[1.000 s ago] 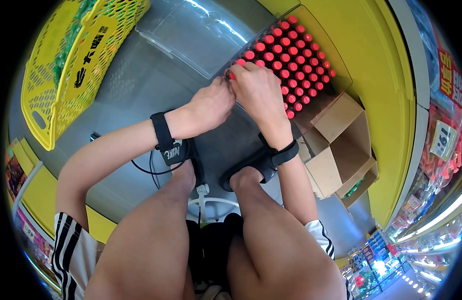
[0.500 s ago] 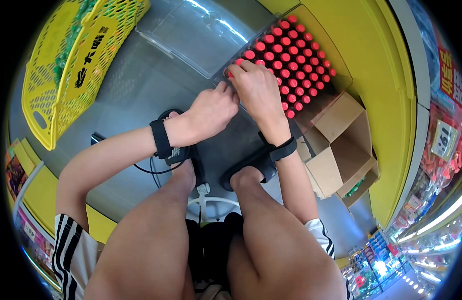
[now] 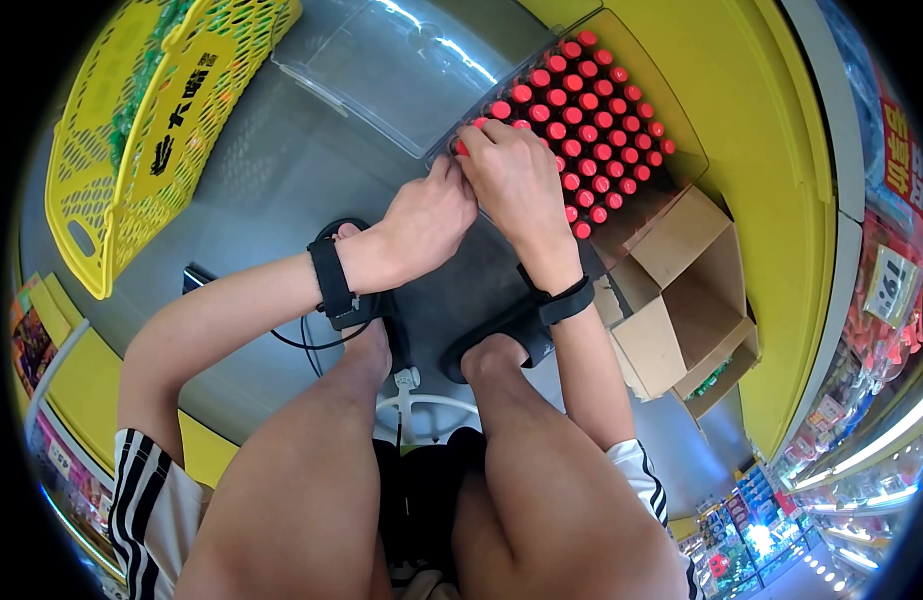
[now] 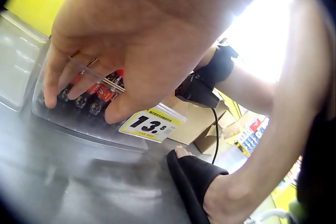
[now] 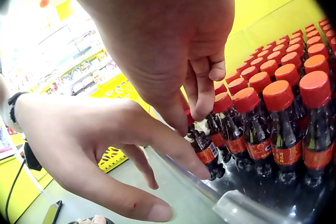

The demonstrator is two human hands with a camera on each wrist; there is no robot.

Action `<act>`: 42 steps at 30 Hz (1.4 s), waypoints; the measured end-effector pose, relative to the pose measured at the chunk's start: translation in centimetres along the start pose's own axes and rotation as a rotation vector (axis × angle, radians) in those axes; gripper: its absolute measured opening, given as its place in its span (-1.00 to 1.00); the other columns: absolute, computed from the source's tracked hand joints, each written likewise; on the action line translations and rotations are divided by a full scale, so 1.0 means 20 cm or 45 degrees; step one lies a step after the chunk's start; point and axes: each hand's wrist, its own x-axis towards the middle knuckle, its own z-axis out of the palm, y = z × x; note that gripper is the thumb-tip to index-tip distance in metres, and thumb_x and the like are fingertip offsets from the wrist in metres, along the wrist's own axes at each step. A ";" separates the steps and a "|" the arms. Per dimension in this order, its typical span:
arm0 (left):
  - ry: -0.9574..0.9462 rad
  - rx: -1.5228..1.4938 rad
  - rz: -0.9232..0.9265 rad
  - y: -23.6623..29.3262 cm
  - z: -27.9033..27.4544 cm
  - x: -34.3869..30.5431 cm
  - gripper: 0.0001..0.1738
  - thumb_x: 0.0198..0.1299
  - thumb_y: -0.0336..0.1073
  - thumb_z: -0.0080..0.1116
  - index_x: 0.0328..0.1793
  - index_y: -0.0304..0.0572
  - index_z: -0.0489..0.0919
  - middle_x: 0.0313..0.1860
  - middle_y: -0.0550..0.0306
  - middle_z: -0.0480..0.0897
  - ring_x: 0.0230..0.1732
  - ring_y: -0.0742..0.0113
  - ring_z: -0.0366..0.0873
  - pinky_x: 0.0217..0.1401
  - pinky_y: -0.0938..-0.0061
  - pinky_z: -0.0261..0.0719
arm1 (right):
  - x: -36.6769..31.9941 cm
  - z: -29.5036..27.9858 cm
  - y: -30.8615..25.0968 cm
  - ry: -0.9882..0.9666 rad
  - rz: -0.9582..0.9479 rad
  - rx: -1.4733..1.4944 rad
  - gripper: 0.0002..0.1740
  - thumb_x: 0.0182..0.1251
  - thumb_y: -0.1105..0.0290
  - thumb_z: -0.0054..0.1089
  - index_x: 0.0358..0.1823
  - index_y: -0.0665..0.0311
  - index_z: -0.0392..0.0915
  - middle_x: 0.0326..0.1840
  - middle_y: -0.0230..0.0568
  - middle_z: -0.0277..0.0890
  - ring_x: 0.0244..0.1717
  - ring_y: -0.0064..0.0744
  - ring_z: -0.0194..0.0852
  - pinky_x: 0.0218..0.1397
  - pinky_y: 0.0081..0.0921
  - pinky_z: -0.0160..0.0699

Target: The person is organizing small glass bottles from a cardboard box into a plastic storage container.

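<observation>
Small dark bottles with red caps [image 3: 588, 132] stand in close rows inside a clear plastic bin [image 3: 684, 135]. At the bin's near left corner, my right hand [image 3: 521, 185] pinches one small cola-like bottle [image 5: 206, 154] by its cap between thumb and fingers. Beside it, my left hand [image 3: 426, 225] has its fingers extended over the bin's front rim, close to that bottle. The left wrist view shows these fingers spread at the clear wall, next to a price tag [image 4: 152, 125]. Both wrists wear black straps.
A yellow basket [image 3: 131, 190] with green items stands to the left. An open cardboard box [image 3: 671, 345] sits right of the bin. Another clear bin [image 3: 381, 80] lies farther off. A yellow shelf base [image 3: 781, 200] runs along the right, and sandaled feet [image 3: 491, 355] are below.
My left hand drew back slightly from the right hand, then shifted a little forward again. My right hand stays at the bin's corner on the bottle cap, and the view turned slightly.
</observation>
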 end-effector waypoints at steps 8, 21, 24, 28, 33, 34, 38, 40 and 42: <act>0.009 -0.020 0.016 0.00 0.02 0.01 -0.72 0.05 -0.39 0.44 -0.11 -0.37 0.82 -0.01 -0.16 0.71 0.14 -0.07 0.60 0.02 0.25 0.84 | -0.02 0.00 0.00 -0.002 0.019 0.018 -0.84 0.13 0.54 0.41 -0.24 0.32 0.68 -0.24 -0.11 0.68 -0.16 -0.04 0.77 -0.08 -0.12 0.76; 0.099 0.012 0.223 0.04 -0.02 -0.04 -0.69 0.04 -0.44 0.37 -0.07 -0.45 0.69 -0.07 -0.15 0.72 0.06 0.01 0.71 -0.01 0.28 0.83 | -0.01 -0.04 0.05 -0.190 -0.023 0.274 -0.83 0.21 0.49 0.40 -0.16 0.28 0.76 -0.29 -0.13 0.71 -0.18 0.00 0.76 -0.12 -0.10 0.78; 0.122 0.053 0.259 0.04 -0.01 -0.04 -0.69 0.04 -0.43 0.37 -0.06 -0.41 0.70 -0.10 -0.12 0.73 0.04 0.06 0.73 -0.04 0.33 0.83 | 0.00 -0.05 0.05 -0.239 -0.085 0.264 -0.78 0.23 0.51 0.38 -0.09 0.27 0.80 -0.26 -0.13 0.74 -0.16 0.01 0.77 -0.11 -0.11 0.78; 0.045 0.030 0.242 0.05 -0.01 -0.05 -0.64 0.06 -0.41 0.36 0.00 -0.45 0.68 -0.04 -0.10 0.72 0.06 0.05 0.72 0.02 0.29 0.82 | -0.02 -0.05 0.05 -0.233 -0.061 0.286 -0.74 0.24 0.51 0.36 -0.04 0.25 0.82 -0.26 -0.13 0.75 -0.17 0.01 0.76 -0.09 -0.11 0.78; 0.054 0.060 0.258 0.05 -0.01 -0.05 -0.66 0.06 -0.41 0.37 -0.02 -0.42 0.69 -0.05 -0.06 0.73 0.06 0.09 0.72 0.02 0.31 0.82 | -0.02 -0.06 0.04 -0.226 -0.023 0.310 -0.72 0.28 0.50 0.34 0.00 0.23 0.82 -0.28 -0.11 0.75 -0.17 0.01 0.76 -0.07 -0.10 0.77; 0.041 0.073 0.256 0.05 -0.01 -0.04 -0.66 0.06 -0.41 0.37 -0.02 -0.41 0.69 -0.05 -0.06 0.73 0.06 0.10 0.72 0.01 0.32 0.82 | -0.02 -0.07 0.04 -0.224 -0.021 0.310 -0.72 0.28 0.50 0.34 0.00 0.23 0.82 -0.28 -0.11 0.75 -0.17 0.01 0.76 -0.07 -0.10 0.77; 0.079 0.134 0.295 0.05 -0.01 -0.02 -0.69 0.03 -0.38 0.40 -0.08 -0.37 0.72 -0.15 -0.02 0.74 0.00 0.15 0.73 -0.08 0.37 0.83 | -0.05 -0.09 0.03 -0.072 0.125 0.349 -0.73 0.36 0.50 0.35 0.07 0.23 0.78 -0.23 -0.09 0.77 -0.16 0.02 0.76 -0.05 -0.09 0.75; 0.196 0.105 0.306 0.05 0.00 -0.01 -0.72 0.00 -0.37 0.42 -0.14 -0.35 0.73 -0.19 0.03 0.72 -0.04 0.18 0.71 -0.11 0.39 0.82 | -0.06 -0.11 0.04 0.021 0.202 0.360 -0.74 0.40 0.50 0.36 0.09 0.23 0.77 -0.21 -0.08 0.77 -0.15 0.03 0.76 -0.04 -0.09 0.74; 0.092 0.075 0.272 0.05 0.00 -0.01 -0.70 0.06 -0.40 0.39 -0.07 -0.40 0.73 -0.08 -0.02 0.73 0.08 0.11 0.72 0.00 0.36 0.83 | -0.06 -0.14 0.05 0.089 0.297 0.405 -0.78 0.44 0.49 0.36 0.08 0.24 0.75 -0.18 -0.07 0.78 -0.15 0.05 0.75 -0.01 -0.07 0.73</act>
